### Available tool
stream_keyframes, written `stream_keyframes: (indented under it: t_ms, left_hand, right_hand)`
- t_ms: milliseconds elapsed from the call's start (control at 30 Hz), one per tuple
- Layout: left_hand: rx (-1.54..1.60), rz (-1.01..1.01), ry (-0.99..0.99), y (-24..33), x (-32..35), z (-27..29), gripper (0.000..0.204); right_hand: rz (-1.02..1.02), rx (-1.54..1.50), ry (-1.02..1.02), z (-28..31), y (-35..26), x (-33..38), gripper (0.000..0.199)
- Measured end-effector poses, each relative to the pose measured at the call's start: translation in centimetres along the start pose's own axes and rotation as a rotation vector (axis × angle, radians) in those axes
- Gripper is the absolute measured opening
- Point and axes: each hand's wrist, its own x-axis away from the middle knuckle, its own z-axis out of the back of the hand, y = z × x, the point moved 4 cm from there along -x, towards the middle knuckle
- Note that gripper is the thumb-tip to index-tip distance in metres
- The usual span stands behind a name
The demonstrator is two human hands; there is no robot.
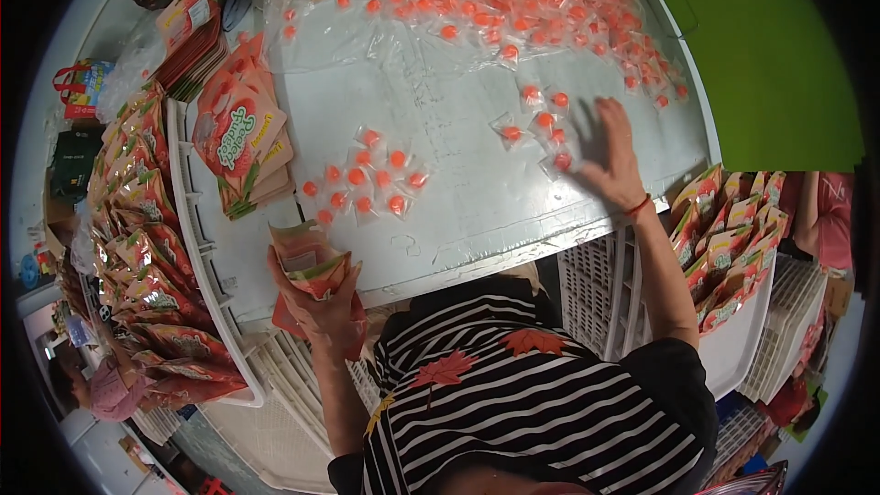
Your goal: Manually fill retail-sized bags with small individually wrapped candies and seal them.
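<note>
At the table's near left edge, my left hand [313,312] is closed around a red and pink pouch [321,277] whose top gapes upward. What is inside the pouch cannot be made out. My right hand [612,165] hovers at the right of the table, fingers spread, with nothing seen in it. Beside those fingers lies a small group of clear-wrapped orange-red candies [544,119]. Another cluster of wrapped candies [363,179] lies between the hands, nearer the left one. A stack of flat pouches [246,133] rests beyond my left hand.
A large heap of wrapped candies [513,0] spreads over plastic film at the table's far side. Filled pouches stand in a white crate [203,257] on the left and another crate [747,330] on the right. Other people [115,385] are at the far left and right.
</note>
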Motion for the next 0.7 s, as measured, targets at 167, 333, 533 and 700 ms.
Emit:
stream_keyframes:
  t_ms: [167, 333, 533, 700]
  left_hand:
    - [0.077, 0.036, -0.045, 0.4, -0.2, -0.1, 0.109]
    - [0.066, 0.055, -0.026, -0.2, 0.3, 0.5, 0.110]
    - [0.227, 0.057, 0.001, -0.8, 1.5, 0.1, 0.108]
    - [-0.004, -0.237, -0.040, 1.7, -2.4, -1.7, 0.104]
  right_hand:
    - [0.135, 0.149, -0.211, -3.0, -2.1, -3.3, 0.095]
    - [0.225, 0.165, -0.323, -6.3, -5.7, -5.6, 0.083]
    - [0.402, 0.034, -0.267, -10.3, -11.7, -6.4, 0.039]
    - [0.322, 0.092, -0.081, -11.5, -12.6, -7.1, 0.015]
